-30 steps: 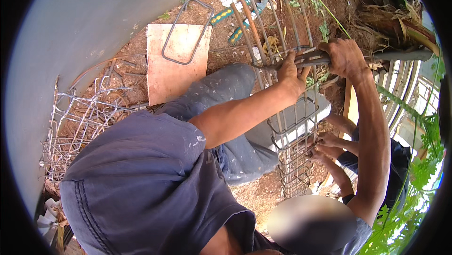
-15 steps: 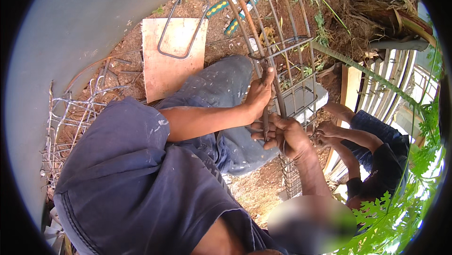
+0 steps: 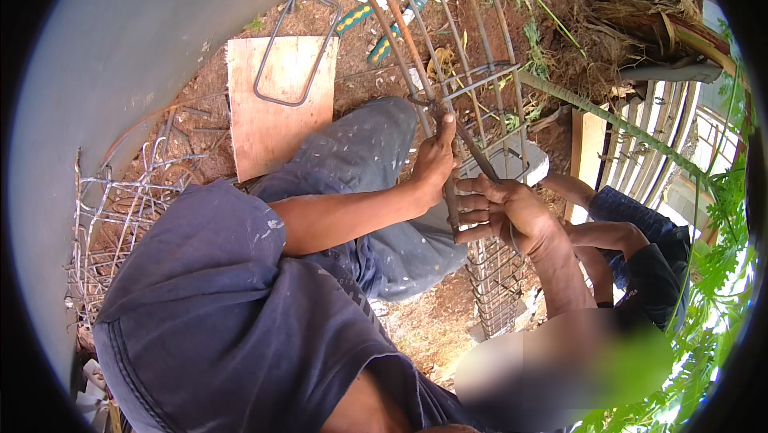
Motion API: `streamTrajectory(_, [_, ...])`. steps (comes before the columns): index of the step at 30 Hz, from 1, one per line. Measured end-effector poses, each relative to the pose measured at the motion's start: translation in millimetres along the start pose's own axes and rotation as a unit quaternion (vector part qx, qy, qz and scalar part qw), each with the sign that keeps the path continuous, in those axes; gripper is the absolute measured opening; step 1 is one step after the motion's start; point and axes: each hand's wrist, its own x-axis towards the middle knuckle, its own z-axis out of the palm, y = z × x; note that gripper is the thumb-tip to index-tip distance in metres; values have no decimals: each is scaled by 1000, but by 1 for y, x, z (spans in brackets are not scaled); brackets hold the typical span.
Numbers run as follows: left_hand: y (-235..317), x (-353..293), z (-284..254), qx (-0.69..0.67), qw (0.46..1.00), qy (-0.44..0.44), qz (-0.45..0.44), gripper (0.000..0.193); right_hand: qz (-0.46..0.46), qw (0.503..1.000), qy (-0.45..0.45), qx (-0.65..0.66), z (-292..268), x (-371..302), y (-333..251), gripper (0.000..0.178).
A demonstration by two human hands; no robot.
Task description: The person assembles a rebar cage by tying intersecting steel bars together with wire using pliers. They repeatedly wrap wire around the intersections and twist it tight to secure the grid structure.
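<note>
Left hand (image 3: pixel 436 165) was closed round upper part of dark two-handled tool (image 3: pixel 478 154); right hand (image 3: pixel 508 213) gripped one handle lower down, the other running into its palm. Tool's top end sat at rebar cage (image 3: pixel 492 281), plywood board (image 3: pixel 280 137) off left

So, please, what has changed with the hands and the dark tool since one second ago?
The right hand has swung down and left, turning the dark two-handled tool from rightward to downward in the picture. The left hand has shifted left and lower across the metal cage. The bent metal loop still lies partly on the wooden board.
</note>
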Motion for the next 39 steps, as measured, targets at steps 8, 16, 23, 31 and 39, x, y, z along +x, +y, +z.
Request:
streamTrajectory(8, [13, -10, 9, -129, 986, -43, -94, 49, -30, 998, -38, -36, -14, 7, 13, 42])
streamTrajectory(16, [24, -15, 13, -90, 991, -29, -99, 22, -7, 983, -32, 180, 18, 0, 31, 57])
streamTrajectory(23, [15, 14, 63, -305, 950, 25, -67, 20, -209, 430, 394, -785, 16, -17, -8, 30])
streamTrajectory(31, [22, 30, 101, -349, 932, 98, -33, 17, -230, 517, 293, -770, -53, 0, -53, 17])
streamTrajectory(39, [-8, 4, -7, -208, 957, -182, -90, 26, -15, 991, 107, -84, 0, 7, 26, 33])
